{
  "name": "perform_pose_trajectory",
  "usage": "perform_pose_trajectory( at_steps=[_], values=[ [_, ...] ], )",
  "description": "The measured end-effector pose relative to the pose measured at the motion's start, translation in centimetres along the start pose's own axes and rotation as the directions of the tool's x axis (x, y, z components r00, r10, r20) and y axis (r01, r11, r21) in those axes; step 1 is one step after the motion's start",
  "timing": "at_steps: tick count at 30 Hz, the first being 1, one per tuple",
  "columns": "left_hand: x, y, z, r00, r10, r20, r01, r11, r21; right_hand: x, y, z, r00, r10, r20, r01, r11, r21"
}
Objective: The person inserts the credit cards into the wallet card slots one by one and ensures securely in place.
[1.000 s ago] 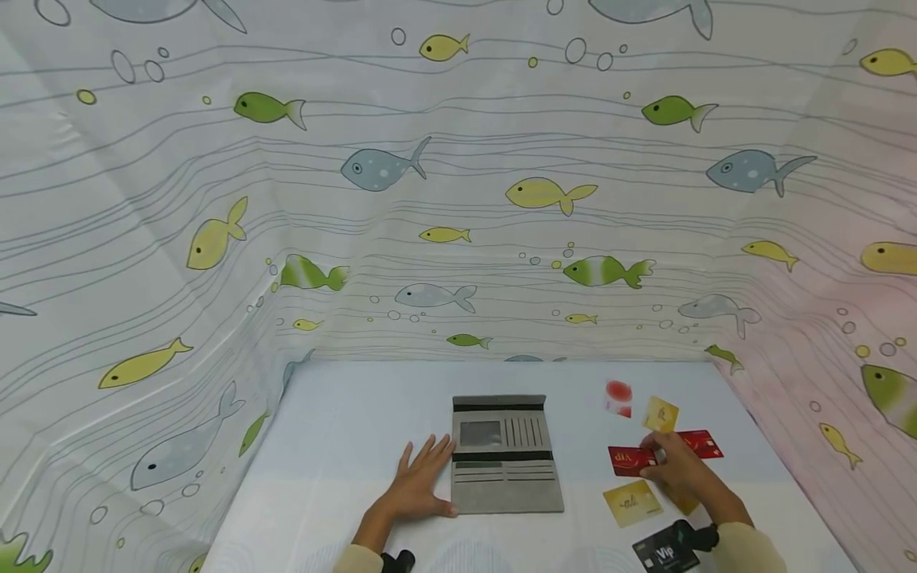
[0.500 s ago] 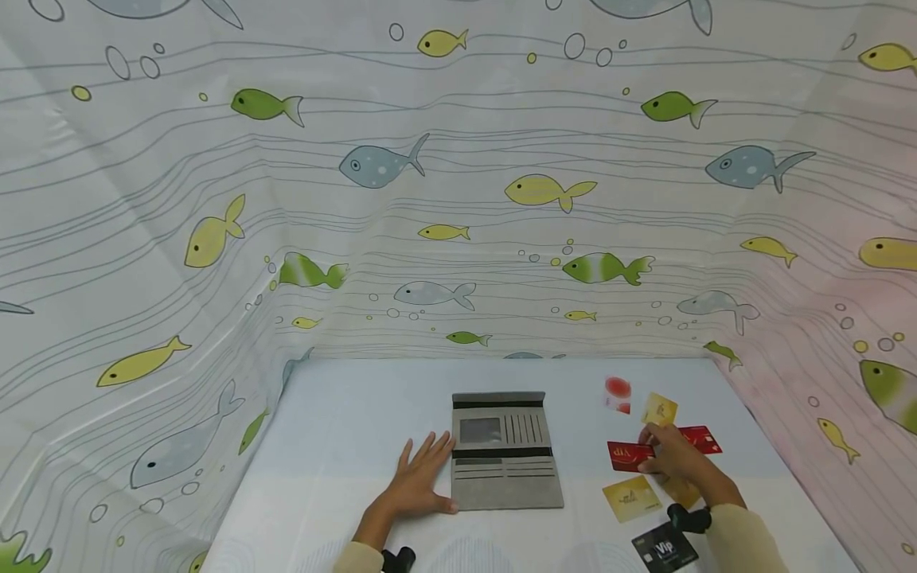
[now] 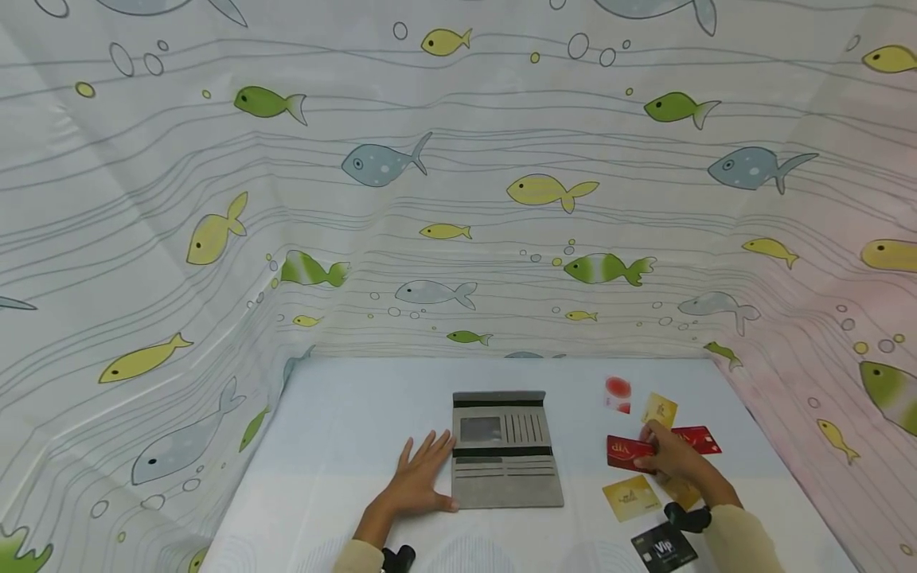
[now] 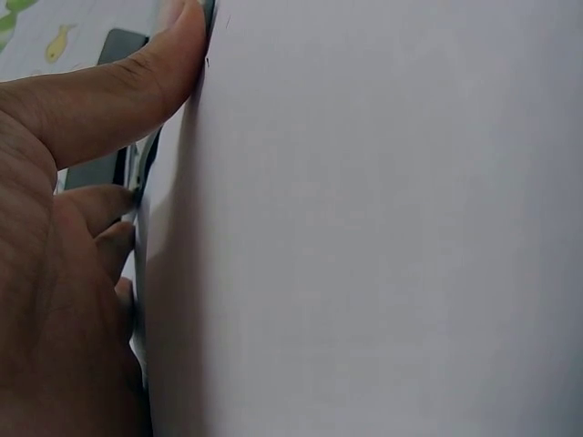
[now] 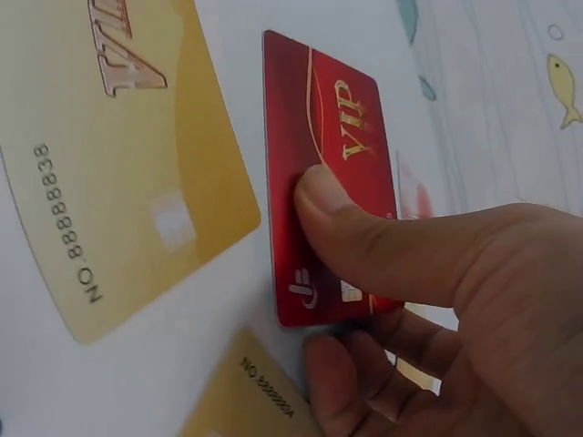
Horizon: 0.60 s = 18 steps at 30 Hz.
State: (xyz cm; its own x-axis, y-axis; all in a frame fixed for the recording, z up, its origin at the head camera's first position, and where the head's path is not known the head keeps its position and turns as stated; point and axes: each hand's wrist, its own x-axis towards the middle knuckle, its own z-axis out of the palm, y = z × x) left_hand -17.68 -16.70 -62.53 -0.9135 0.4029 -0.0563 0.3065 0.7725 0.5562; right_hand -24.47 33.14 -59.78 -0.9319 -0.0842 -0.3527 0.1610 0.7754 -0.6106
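Note:
My right hand (image 3: 677, 460) pinches a red VIP card (image 3: 623, 451) at its right end. In the right wrist view the thumb lies on the face of that red card (image 5: 290, 109), its other fingers bent beneath; the card looks lifted off the tabletop. An opened grey wallet (image 3: 507, 497) with card slots and a clear window lies in the middle of the table. Along its left side rests my left hand (image 3: 419, 481), fingers spread and straight, thumb at the near left corner. The left wrist view shows the left hand (image 4: 64, 209) close up against the wallet's edge.
Around the right hand lie a gold card (image 3: 632, 498), another gold card (image 3: 660, 410), a second red card (image 3: 698, 439), a black VIP card (image 3: 664, 547) and a red-and-white card (image 3: 618, 395). A fish-print curtain (image 3: 458, 199) encloses the white table (image 3: 344, 398).
The right hand has shifted slightly away from me, raising the red card off the table a little. The left hand and the wallet stay in place.

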Motion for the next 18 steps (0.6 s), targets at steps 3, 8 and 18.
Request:
perform_pose_trajectory(
  at_steps=[3, 8, 18],
  values=[
    [0.0, 0.1, 0.0, 1.000, -0.003, -0.001, 0.003, 1.000, -0.003, -0.5, 0.2, 0.0, 1.000, -0.004, 0.000, 0.004, 0.997, 0.071],
    [0.0, 0.2, -0.2, 1.000, -0.006, -0.002, 0.006, 1.000, -0.009, -0.9, 0.8, 0.0, 0.999, -0.010, -0.047, 0.018, 0.987, 0.161],
    [0.0, 0.3, -0.2, 1.000, 0.001, -0.002, -0.001, 1.000, -0.021, -1.1, 2.2, -0.1, 0.989, 0.075, -0.128, -0.030, 0.944, 0.329]
  ],
)
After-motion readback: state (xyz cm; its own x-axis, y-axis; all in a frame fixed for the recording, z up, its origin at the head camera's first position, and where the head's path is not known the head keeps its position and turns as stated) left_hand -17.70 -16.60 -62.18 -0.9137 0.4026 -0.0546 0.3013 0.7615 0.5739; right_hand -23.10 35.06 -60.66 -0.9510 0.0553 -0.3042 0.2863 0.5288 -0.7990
